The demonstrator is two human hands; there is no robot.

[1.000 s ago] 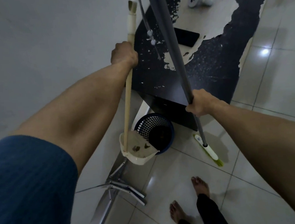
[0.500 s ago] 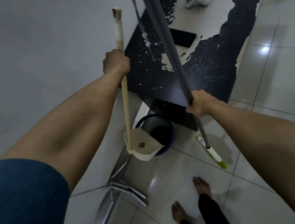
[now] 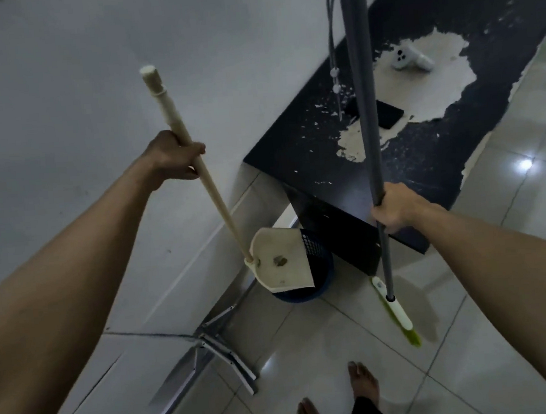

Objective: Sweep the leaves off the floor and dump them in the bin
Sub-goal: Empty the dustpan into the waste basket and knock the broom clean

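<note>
Left fingers (image 3: pixel 194 147) curled round dustpan (image 3: pixel 283 260) handle, pan tipped over bin (image 3: pixel 316 269) below, leaf bit (image 3: pixel 279 261) inside; right fingers (image 3: pixel 385 216) wrapped round broom (image 3: pixel 369 132).

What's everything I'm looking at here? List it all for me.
dustpan: one, cream, long handle, tilted over the bin, a bit of debris in it
bin: one, dark blue mesh, on the floor beside the table
broom: one, grey pole, white and green head on the tiles
table: one, black, top peeling
white controller: one, on the table
black phone: one, on the table
metal stand: one, silver, on the floor
left hand: grips the dustpan handle
right hand: grips the broom pole
bare feet: two, bottom edge
</note>
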